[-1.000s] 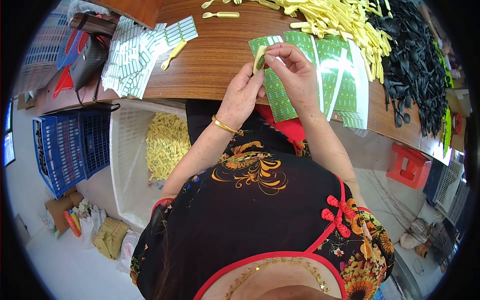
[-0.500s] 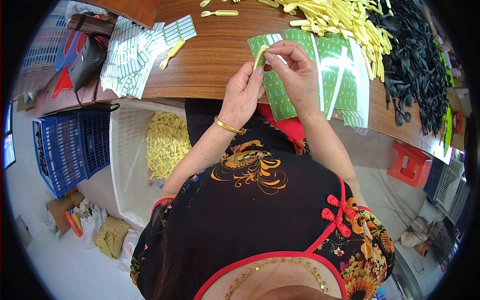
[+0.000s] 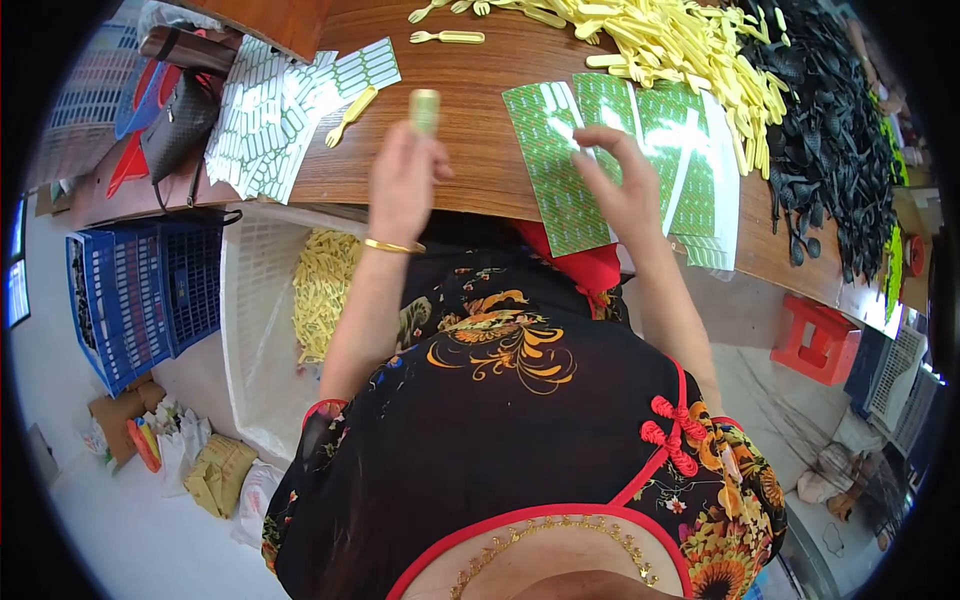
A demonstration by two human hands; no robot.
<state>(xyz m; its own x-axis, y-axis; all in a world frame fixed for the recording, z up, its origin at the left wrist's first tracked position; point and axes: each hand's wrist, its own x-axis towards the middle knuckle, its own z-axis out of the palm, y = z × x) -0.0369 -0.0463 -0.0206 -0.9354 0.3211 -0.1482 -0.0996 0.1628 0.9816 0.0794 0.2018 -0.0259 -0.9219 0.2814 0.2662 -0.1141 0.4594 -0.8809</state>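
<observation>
My left hand is closed and slightly blurred, just above the table's front edge. It grips a yellow plastic fork whose upright end carries a green sticker; the rest is hidden in the fingers. My right hand holds nothing, thumb and forefinger apart, over the green sticker sheets. Those sheets lie side by side, with white strips where labels are gone. One loose yellow fork rests left of my left hand, beside used white backing sheets. Another fork lies farther back.
A heap of yellow forks covers the back right, beside a pile of black plastic utensils. Below the table's left part stands a white bin holding yellow pieces. Blue crates and a red stool flank me.
My hands have parted. The left has moved left with the stickered fork; the right has let go and shifted slightly right and down, its fingers now apart.
</observation>
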